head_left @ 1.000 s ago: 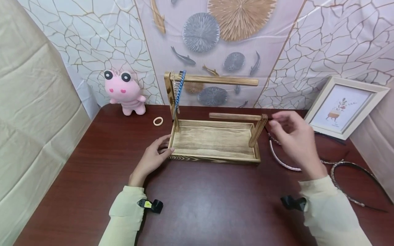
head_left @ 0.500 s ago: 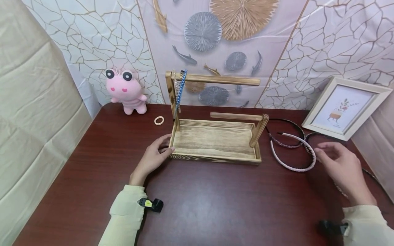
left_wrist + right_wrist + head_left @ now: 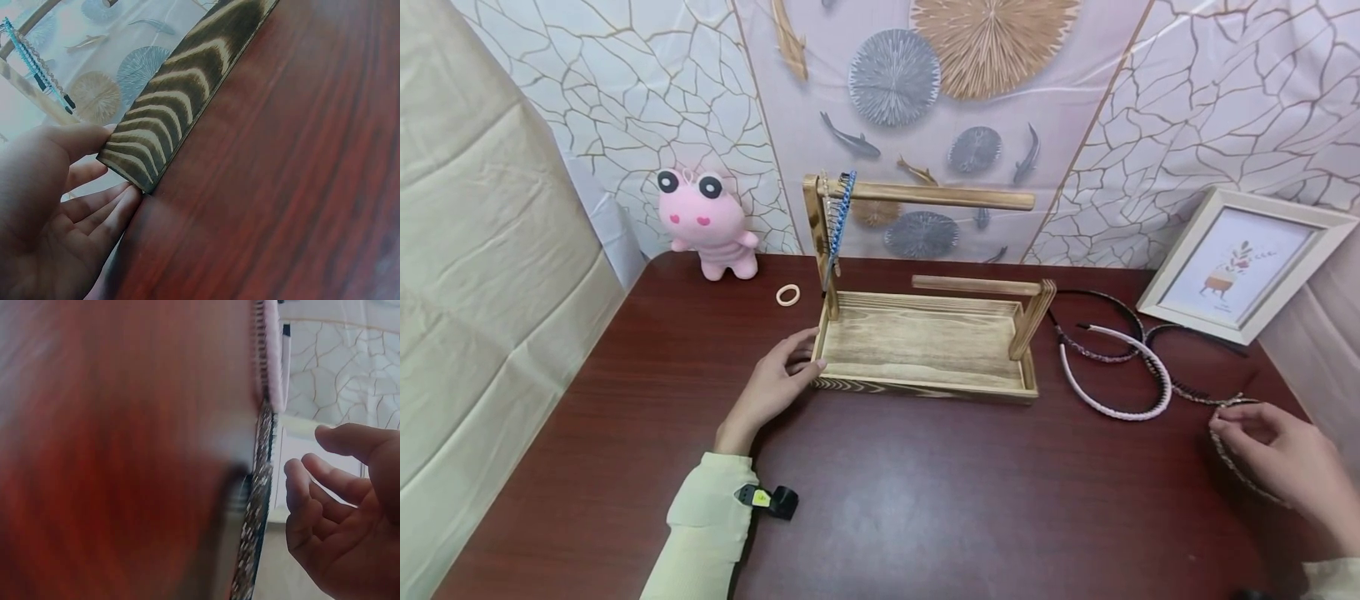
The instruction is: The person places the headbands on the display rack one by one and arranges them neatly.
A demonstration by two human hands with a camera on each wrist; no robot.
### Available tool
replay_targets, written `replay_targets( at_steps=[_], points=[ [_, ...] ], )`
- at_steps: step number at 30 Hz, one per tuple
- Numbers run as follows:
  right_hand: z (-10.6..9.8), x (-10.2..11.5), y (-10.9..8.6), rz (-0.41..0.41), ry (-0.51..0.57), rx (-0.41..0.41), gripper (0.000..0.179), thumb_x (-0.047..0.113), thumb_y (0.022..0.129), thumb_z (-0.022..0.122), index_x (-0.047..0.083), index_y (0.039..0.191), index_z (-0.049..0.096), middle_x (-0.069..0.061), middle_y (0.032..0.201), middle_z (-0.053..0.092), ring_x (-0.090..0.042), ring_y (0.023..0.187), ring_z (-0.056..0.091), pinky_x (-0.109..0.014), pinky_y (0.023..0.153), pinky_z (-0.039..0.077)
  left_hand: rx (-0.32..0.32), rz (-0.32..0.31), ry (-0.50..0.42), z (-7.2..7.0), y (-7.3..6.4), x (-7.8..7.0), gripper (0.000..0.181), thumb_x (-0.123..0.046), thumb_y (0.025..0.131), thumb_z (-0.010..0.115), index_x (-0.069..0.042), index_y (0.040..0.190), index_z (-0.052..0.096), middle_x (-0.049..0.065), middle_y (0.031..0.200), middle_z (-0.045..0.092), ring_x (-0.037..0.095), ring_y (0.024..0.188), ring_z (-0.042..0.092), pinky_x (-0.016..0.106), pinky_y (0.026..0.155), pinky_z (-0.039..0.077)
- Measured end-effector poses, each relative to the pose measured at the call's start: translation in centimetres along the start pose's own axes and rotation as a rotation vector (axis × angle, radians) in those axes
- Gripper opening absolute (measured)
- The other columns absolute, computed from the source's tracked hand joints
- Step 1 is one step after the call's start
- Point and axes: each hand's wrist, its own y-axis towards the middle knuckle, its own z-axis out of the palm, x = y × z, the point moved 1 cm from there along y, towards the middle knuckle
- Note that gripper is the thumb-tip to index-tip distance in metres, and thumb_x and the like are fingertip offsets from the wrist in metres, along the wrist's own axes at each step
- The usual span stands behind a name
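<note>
My left hand (image 3: 775, 379) holds the left end of a wooden stand (image 3: 925, 392), thumb at its front corner and fingers on the outer side. On the stand's upper rod hang a blue headband (image 3: 841, 217) and a beaded one beside it. At the far right my right hand (image 3: 1288, 458) hovers over a glittery headband (image 3: 253, 519). A gap shows between that hand's thumb and fingers in the right wrist view, with nothing held. A pale braided headband (image 3: 1116, 412) and dark-ended, patterned headbands (image 3: 1101, 356) lie overlapping right of the stand.
A pink plush toy (image 3: 709, 221) stands at the back left, near a small light ring (image 3: 787, 303). Leaning at the back right is a picture frame (image 3: 1210, 200). The stand's lower rod (image 3: 973, 285) juts leftward from a short post.
My right hand has moved from the stand's lower rod, rightward and toward me, to the glittery headband. My left hand has stayed on the stand.
</note>
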Motion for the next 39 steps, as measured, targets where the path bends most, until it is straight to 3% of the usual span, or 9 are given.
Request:
replay_targets(
  at_steps=[7,11,14,18,23,31,35,37,39],
  points=[
    [0.0,-1.6,-1.4,0.053,0.036,0.075,0.005,0.015,0.089,0.072,0.014,0.086,0.069,0.028,0.066,0.061,0.013,0.060,0.053,-0.010,0.053,0.038,0.014,-0.005,-0.027,-0.3,-1.2,-3.7,0.053,-0.006,0.095,0.065,0.005,0.143,0.046,0.030,0.128,0.058,0.041,0.121,0.056,0.050,0.103,0.050],
    [0.2,-2.5,-1.8,0.049,0.121,0.121,0.013,0.012,0.089,0.073,0.023,0.085,0.068,0.029,0.070,0.062,0.012,0.062,0.056,-0.009,0.052,0.040,0.013,-0.002,-0.020,-0.3,-1.2,-3.7,0.053,-0.005,0.095,0.065,0.005,0.143,0.046,0.031,0.127,0.058,0.042,0.121,0.056,0.050,0.103,0.050],
    [0.2,-2.9,-1.9,0.052,0.124,0.157,0.013,0.011,0.088,0.075,0.022,0.089,0.068,0.030,0.075,0.060,0.010,0.064,0.056,-0.011,0.052,0.042,0.014,-0.004,-0.007,-0.3,-1.2,-3.6,0.053,-0.006,0.096,0.064,0.005,0.144,0.045,0.030,0.128,0.058,0.041,0.121,0.057,0.049,0.103,0.050],
    [0.3,-3.1,-2.0,0.039,0.092,0.171,0.014,0.009,0.085,0.078,0.008,0.092,0.066,0.033,0.077,0.055,0.009,0.065,0.054,-0.010,0.052,0.042,0.020,-0.013,0.006,-0.4,-1.4,-3.8,0.053,-0.007,0.096,0.064,0.004,0.145,0.045,0.029,0.129,0.057,0.040,0.121,0.056,0.048,0.103,0.050],
    [0.5,-3.4,-2.1,0.013,0.082,0.155,0.013,0.003,0.082,0.078,0.004,0.086,0.066,0.032,0.075,0.054,0.012,0.063,0.054,-0.008,0.052,0.041,0.019,-0.020,0.002,-0.3,-1.3,-3.5,0.053,-0.007,0.096,0.064,0.003,0.145,0.045,0.029,0.130,0.057,0.040,0.122,0.056,0.048,0.104,0.050],
    [0.4,-3.2,-2.1,-0.024,-0.049,0.115,0.019,0.003,0.081,0.078,-0.008,0.091,0.065,0.029,0.072,0.054,0.016,0.061,0.050,-0.006,0.052,0.037,-0.003,-0.011,0.015,0.1,-0.1,0.1,0.055,-0.013,0.096,0.066,-0.005,0.147,0.046,0.022,0.130,0.059,0.033,0.122,0.057,0.044,0.103,0.051],
    [0.1,-2.9,-2.3,-0.009,-0.051,0.069,0.017,0.002,0.081,0.077,-0.006,0.089,0.065,0.030,0.070,0.053,0.017,0.059,0.048,-0.007,0.051,0.037,-0.005,-0.015,0.015,0.1,0.0,0.3,0.054,-0.015,0.096,0.067,-0.007,0.146,0.047,0.020,0.129,0.059,0.031,0.122,0.057,0.043,0.103,0.051],
    [0.0,-2.8,-2.5,-0.010,0.007,0.043,0.012,-0.001,0.081,0.076,0.005,0.085,0.067,0.032,0.071,0.052,0.018,0.059,0.049,-0.006,0.051,0.037,-0.002,-0.019,0.002,0.1,-0.1,-0.1,0.054,-0.013,0.096,0.066,-0.005,0.146,0.047,0.022,0.130,0.059,0.034,0.122,0.057,0.046,0.104,0.050],
    [-0.2,-2.7,-2.7,-0.029,0.069,0.006,0.024,-0.006,0.080,0.073,0.016,0.080,0.066,0.036,0.071,0.049,0.020,0.060,0.049,-0.004,0.051,0.037,0.006,-0.019,-0.007,0.0,-0.4,-1.0,0.054,-0.010,0.096,0.065,-0.002,0.146,0.046,0.025,0.130,0.058,0.037,0.123,0.056,0.048,0.104,0.049]
  ],
)
